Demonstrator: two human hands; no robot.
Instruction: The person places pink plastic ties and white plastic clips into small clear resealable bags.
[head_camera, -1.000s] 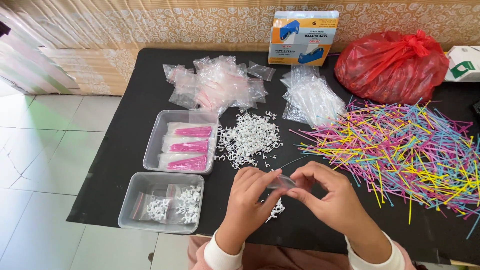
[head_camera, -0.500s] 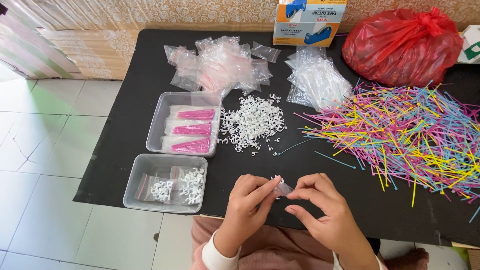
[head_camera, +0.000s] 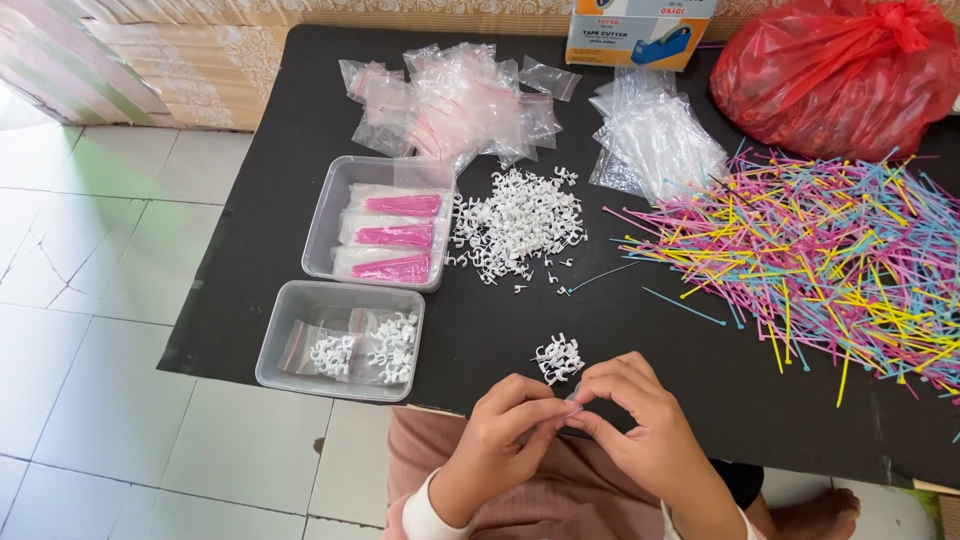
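**Two hands pinching a small clear bag at the table's near edge**

We start with the black table (head_camera: 500, 340), which fills most of the view over a pale tiled floor (head_camera: 90, 300), with a patterned cloth (head_camera: 180, 70) running along the far side. At the far right corner we see a knotted red plastic bag (head_camera: 840, 70), and beside it a blue and orange box (head_camera: 640, 30) standing at the back edge. A broad spread of coloured cable ties (head_camera: 820, 260) in pink, yellow, blue and green covers the right side. Two heaps of empty clear zip bags lie at the back: one with red seal strips (head_camera: 460, 100), one plainer (head_camera: 655, 140). On the left sit two clear plastic trays: the far tray (head_camera: 325, 225) holds bags of pink ties, the near tray (head_camera: 285, 345) holds bagged white clips. Between trays and ties we see a pile of white cable clips (head_camera: 520, 225), and a small cluster of the same clips (head_camera: 558, 358) just beyond the hands.

Our left hand (head_camera: 500, 440) and right hand (head_camera: 640, 435) meet over the near edge, fingertips closed together on a small clear bag (head_camera: 572, 400), mostly hidden between them. Bare table lies open between the clip pile and the hands.
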